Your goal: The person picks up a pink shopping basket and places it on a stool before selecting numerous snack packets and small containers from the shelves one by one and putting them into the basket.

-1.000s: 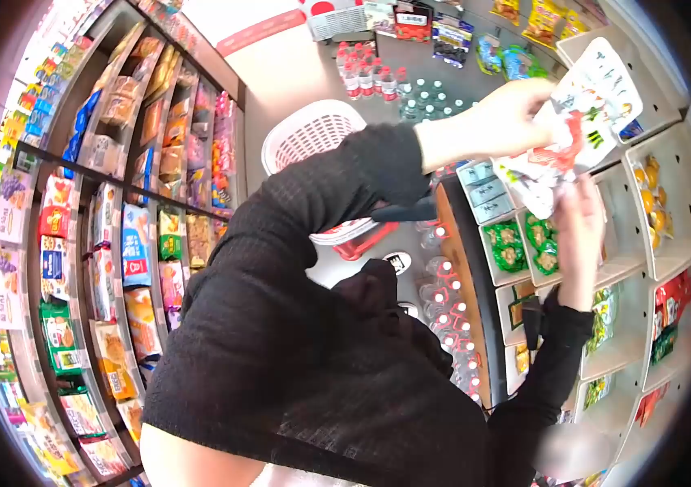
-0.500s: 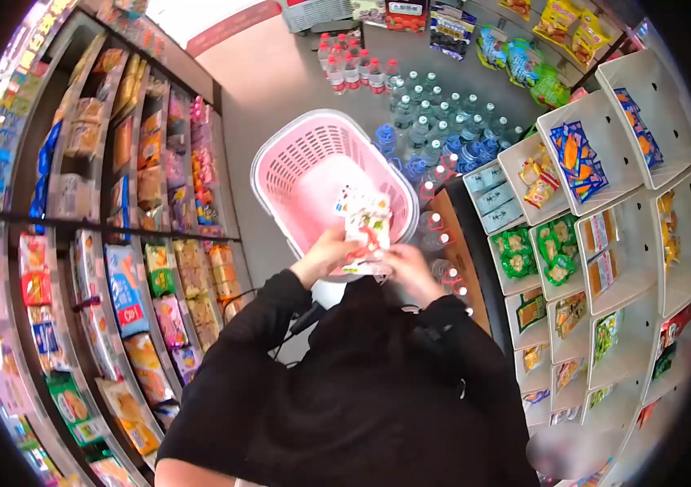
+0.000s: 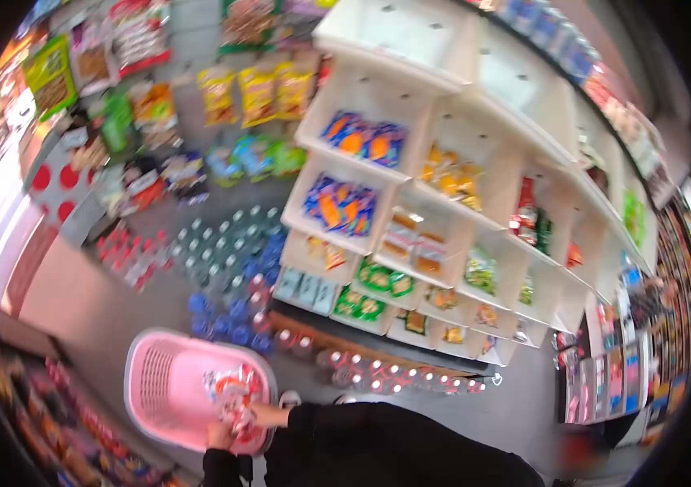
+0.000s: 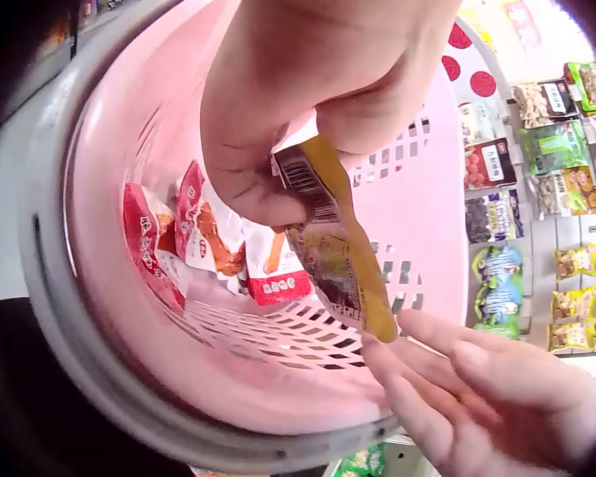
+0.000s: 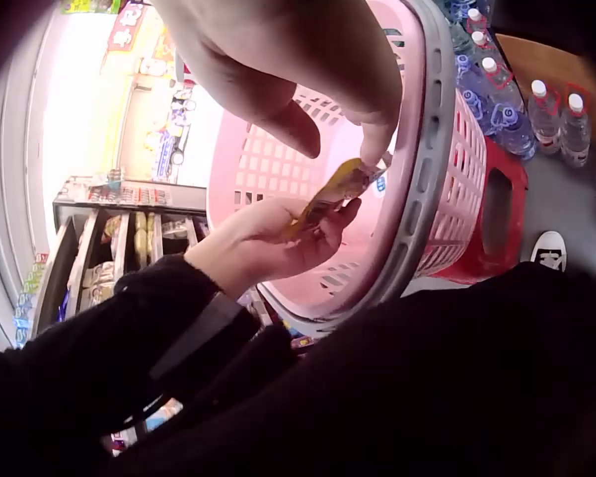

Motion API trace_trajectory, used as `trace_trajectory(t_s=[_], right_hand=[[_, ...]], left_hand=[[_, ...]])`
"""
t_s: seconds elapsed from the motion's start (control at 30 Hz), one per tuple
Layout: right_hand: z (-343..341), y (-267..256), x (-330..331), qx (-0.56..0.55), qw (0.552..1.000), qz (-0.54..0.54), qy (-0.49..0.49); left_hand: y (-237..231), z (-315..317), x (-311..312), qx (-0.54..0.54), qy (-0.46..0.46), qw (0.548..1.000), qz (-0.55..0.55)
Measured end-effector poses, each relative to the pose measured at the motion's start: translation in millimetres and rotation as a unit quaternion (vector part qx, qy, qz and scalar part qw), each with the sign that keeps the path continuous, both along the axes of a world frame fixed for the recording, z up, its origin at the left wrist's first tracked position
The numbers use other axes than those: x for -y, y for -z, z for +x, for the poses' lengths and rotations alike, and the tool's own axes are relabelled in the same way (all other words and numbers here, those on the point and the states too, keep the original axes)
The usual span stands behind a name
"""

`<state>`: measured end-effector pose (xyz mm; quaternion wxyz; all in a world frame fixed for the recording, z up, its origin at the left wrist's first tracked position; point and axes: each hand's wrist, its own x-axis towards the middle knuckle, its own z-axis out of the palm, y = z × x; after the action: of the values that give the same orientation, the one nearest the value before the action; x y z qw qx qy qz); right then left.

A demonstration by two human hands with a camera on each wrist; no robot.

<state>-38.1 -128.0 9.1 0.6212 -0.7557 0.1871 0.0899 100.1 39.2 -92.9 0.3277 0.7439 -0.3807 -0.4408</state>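
My left hand [image 4: 268, 109] pinches a narrow yellow-brown snack packet [image 4: 330, 238] with a barcode, over the pink shopping basket [image 3: 187, 357]. Below it in the left wrist view, several red-and-white snack packets [image 4: 214, 234] with food pictures lie in the basket. My right hand [image 4: 477, 397] is at the packet's far end, its fingers extended and fingertips right at the edge. In the right wrist view, the right hand [image 5: 288, 70] comes from above with its thumb apart from the packet and a fingertip at the packet's tip. Both hands look small and blurred in the head view.
Tilted white shelf bins [image 3: 410, 105] with bagged snacks rise ahead and to the right. Bottles with white caps [image 3: 362, 369] line the floor below them, and blue-capped bottles [image 3: 232, 321] stand beside the basket. Hanging snack bags [image 3: 256, 91] cover the back wall.
Both hands have come down from the right-hand shelf bins to the basket, bringing white-and-red packs. The head view has swung right, so the basket now appears at lower left.
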Motion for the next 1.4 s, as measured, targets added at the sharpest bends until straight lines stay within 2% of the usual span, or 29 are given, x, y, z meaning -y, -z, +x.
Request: trace_trajectory(t_s=[0.03,0.1,0.13,0.2,0.23,0.27,0.3,0.33,0.37,0.4,0.47,0.5,0.53,0.6,0.63,0.67,0.7,0.73,0.77,0.8,0.83,0.9,0.97,1.03,1.07,1.1,1.17,1.33,1.4], right_hand=[[-7,-30,2,0.004,0.999,-0.003,0.051],[-11,30,3,-0.07,0.995,0.05,0.043],[-18,17,16,-0.001,0.999,0.034,0.014],[-40,-4,37,0.043,0.994,0.083,0.061],[-49,-11,46,0.062,0.991,0.089,0.079],[-60,-13,58,0.083,0.995,0.019,0.059],[-73,-35,69,0.06,0.996,0.02,0.069],[-83,-38,81,0.065,0.995,0.031,0.074],[-93,-41,94,0.071,0.993,0.043,0.079],[-106,-59,105,0.096,0.992,0.005,0.083],[-134,-115,136,0.124,0.987,-0.061,0.081],[-147,-147,153,0.127,0.985,-0.09,0.075],[-161,-179,167,0.133,0.975,-0.16,0.082],[-190,-238,191,0.155,0.945,-0.264,0.117],[-204,-266,202,0.173,0.928,-0.297,0.143],[-218,-293,213,0.185,0.91,-0.335,0.16],[-231,-330,218,0.183,0.902,-0.341,0.189],[-242,-359,224,0.195,0.888,-0.353,0.219],[-253,-390,224,0.207,0.874,-0.364,0.248],[-263,-416,232,0.175,0.852,-0.42,0.259],[-271,-433,242,0.211,0.818,-0.459,0.276],[-284,-475,253,0.191,0.793,-0.485,0.315],[-293,-506,273,0.15,0.711,-0.604,0.329],[-301,-520,310,0.108,0.668,-0.659,0.33],[-302,-523,323,0.108,0.665,-0.659,0.333],[-303,-525,335,0.046,0.676,-0.661,0.322],[-306,-523,353,-0.038,0.68,-0.679,0.273],[-314,-518,371,0.001,0.685,-0.694,0.221],[-314,-519,376,-0.035,0.704,-0.674,0.222]], left_hand=[[27,-2,-2,-0.329,-0.235,0.912,-0.074],[12,-4,18,-0.471,-0.354,0.807,-0.033],[26,1,21,-0.493,-0.323,0.806,-0.055],[38,7,33,-0.513,-0.284,0.806,-0.083],[34,7,37,-0.408,-0.266,0.873,-0.023],[11,3,45,-0.293,-0.246,0.923,0.037],[-11,2,56,-0.17,-0.224,0.955,0.096],[-24,9,69,-0.165,-0.223,0.957,0.089],[-37,19,84,0.0,-0.079,0.992,0.098],[-56,25,101,0.166,0.068,0.978,0.106],[-171,11,154,0.271,0.174,0.943,0.082],[-156,27,176,0.08,0.055,0.985,0.14],[-180,33,197,0.255,0.184,0.949,-0.03],[-298,3,240,0.271,0.25,0.927,-0.069],[-347,-13,257,0.286,0.272,0.904,-0.164],[-402,-36,268,0.292,0.258,0.911,-0.136],[-421,-37,288,0.268,0.277,0.893,-0.23],[-460,-51,306,0.229,0.317,0.881,-0.267],[-494,-70,319,0.248,0.331,0.844,-0.342],[-527,-91,330,0.263,0.321,0.843,-0.342],[-543,-100,352,0.278,0.338,0.81,-0.39],[-581,-135,384,0.237,0.332,0.799,-0.442],[-604,-168,427,0.201,0.336,0.761,-0.518],[-623,-200,462,0.197,0.334,0.783,-0.487],[-624,-214,483,0.24,0.331,0.761,-0.504],[-622,-227,501,0.282,0.328,0.736,-0.521],[-620,-254,515,0.291,0.339,0.764,-0.465],[-603,-282,537,0.292,0.344,0.772,-0.447],[-600,-285,540,0.286,0.343,0.788,-0.423]])
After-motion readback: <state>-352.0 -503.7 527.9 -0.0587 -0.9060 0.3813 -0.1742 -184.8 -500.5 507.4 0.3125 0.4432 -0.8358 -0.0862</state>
